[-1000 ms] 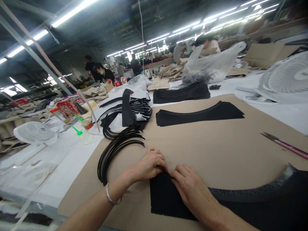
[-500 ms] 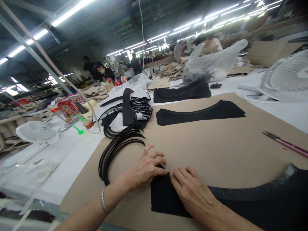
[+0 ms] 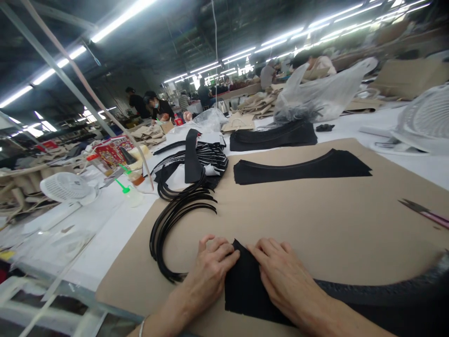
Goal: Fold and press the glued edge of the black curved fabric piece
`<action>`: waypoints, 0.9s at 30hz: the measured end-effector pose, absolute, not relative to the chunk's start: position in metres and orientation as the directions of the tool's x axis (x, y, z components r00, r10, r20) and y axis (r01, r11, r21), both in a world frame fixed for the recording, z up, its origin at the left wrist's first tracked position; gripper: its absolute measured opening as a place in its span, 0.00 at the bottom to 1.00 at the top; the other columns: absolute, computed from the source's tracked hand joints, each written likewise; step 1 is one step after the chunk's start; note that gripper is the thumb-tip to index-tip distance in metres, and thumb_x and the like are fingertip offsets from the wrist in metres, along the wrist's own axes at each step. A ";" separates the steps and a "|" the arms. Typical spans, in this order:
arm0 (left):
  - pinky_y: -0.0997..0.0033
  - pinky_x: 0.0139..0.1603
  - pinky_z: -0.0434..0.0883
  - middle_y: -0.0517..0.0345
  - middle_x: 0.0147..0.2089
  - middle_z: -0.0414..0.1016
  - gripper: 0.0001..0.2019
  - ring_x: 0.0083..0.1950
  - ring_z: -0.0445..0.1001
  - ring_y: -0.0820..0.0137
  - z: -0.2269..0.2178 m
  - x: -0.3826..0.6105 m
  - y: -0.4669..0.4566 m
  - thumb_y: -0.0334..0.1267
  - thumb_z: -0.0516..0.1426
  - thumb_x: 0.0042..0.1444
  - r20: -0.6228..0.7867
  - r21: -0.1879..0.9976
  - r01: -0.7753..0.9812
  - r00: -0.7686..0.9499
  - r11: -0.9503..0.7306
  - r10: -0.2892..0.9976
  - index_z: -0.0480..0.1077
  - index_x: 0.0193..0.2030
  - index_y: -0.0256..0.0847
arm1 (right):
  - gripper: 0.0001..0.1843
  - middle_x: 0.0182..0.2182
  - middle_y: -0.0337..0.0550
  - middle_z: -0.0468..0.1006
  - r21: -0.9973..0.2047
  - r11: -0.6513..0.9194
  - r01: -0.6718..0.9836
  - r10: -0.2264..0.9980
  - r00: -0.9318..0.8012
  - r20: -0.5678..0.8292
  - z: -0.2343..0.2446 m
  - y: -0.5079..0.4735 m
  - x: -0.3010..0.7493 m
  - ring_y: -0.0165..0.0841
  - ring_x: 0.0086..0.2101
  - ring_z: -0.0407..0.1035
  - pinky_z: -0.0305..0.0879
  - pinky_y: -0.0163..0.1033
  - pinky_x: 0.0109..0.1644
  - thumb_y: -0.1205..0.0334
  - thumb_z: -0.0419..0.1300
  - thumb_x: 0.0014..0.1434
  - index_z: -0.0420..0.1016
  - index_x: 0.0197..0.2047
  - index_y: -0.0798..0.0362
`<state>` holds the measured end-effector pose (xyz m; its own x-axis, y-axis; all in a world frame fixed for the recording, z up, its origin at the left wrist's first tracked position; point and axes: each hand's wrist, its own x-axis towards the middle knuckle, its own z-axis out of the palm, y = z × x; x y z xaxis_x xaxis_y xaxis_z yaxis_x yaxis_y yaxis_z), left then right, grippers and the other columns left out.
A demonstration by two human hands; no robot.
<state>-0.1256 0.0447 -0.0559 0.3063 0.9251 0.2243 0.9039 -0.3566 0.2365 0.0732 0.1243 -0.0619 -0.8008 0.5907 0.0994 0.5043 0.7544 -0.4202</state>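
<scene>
A black fabric piece (image 3: 245,285) with a curved upper edge lies at the front of the brown board, running off to the right. My left hand (image 3: 215,262) is closed at its upper left corner, thumb and fingers together on the edge. My right hand (image 3: 280,267) rests over the fabric a little to the right, fingers curled onto its upper edge and thumb hidden. A grey, rough-looking strip (image 3: 379,288) follows the curve of that edge. Close to my left hand lies a bundle of thin black curved strips (image 3: 157,238).
Another black curved piece (image 3: 298,166) lies farther back on the brown board (image 3: 308,210). Scissors (image 3: 424,213) lie at right. Behind are stacked black pieces (image 3: 273,138), a plastic bag (image 3: 322,93) and a white fan (image 3: 424,117). A green-tipped bottle (image 3: 129,194) stands at left.
My left hand has moved down and its spread fingers have drawn together at the fabric's corner. My right hand stays on the fabric. The view has shifted slightly left.
</scene>
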 end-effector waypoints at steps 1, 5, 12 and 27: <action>0.53 0.62 0.45 0.54 0.47 0.74 0.17 0.54 0.65 0.64 -0.057 -0.125 0.044 0.27 0.45 0.64 0.232 0.230 0.906 0.304 -0.356 0.924 0.68 0.54 0.42 | 0.20 0.42 0.44 0.70 -0.419 0.761 0.496 0.583 -0.806 0.105 -0.062 0.124 0.073 0.39 0.42 0.62 0.51 0.46 0.47 0.76 0.49 0.56 0.70 0.49 0.51; 0.55 0.63 0.45 0.56 0.48 0.74 0.15 0.55 0.65 0.65 -0.062 -0.123 0.041 0.31 0.47 0.66 0.254 0.244 0.912 0.270 -0.331 0.929 0.67 0.55 0.45 | 0.20 0.42 0.43 0.70 -0.380 0.797 0.469 0.554 -0.818 0.152 -0.062 0.125 0.072 0.38 0.41 0.61 0.51 0.47 0.46 0.74 0.49 0.56 0.70 0.49 0.51; 0.54 0.63 0.45 0.54 0.51 0.72 0.20 0.57 0.63 0.64 -0.063 -0.121 0.038 0.27 0.44 0.65 0.192 0.224 0.935 0.235 -0.275 0.953 0.63 0.60 0.44 | 0.17 0.39 0.42 0.72 -0.197 0.869 0.454 0.493 -0.828 0.267 -0.069 0.124 0.070 0.38 0.38 0.63 0.54 0.47 0.43 0.70 0.53 0.57 0.70 0.49 0.50; 0.56 0.63 0.47 0.57 0.53 0.72 0.19 0.58 0.63 0.65 -0.064 -0.117 0.032 0.32 0.48 0.66 0.221 0.172 0.958 0.191 -0.231 0.956 0.62 0.62 0.47 | 0.16 0.42 0.43 0.73 -0.215 0.874 0.436 0.481 -0.842 0.244 -0.064 0.131 0.070 0.39 0.40 0.66 0.57 0.51 0.46 0.68 0.50 0.62 0.69 0.52 0.48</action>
<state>-0.1172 0.0324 -0.0639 0.1911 0.9563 0.2214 0.9577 -0.2311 0.1715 0.0695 0.1305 -0.0641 -0.8424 0.4807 0.2435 0.4363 0.8737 -0.2154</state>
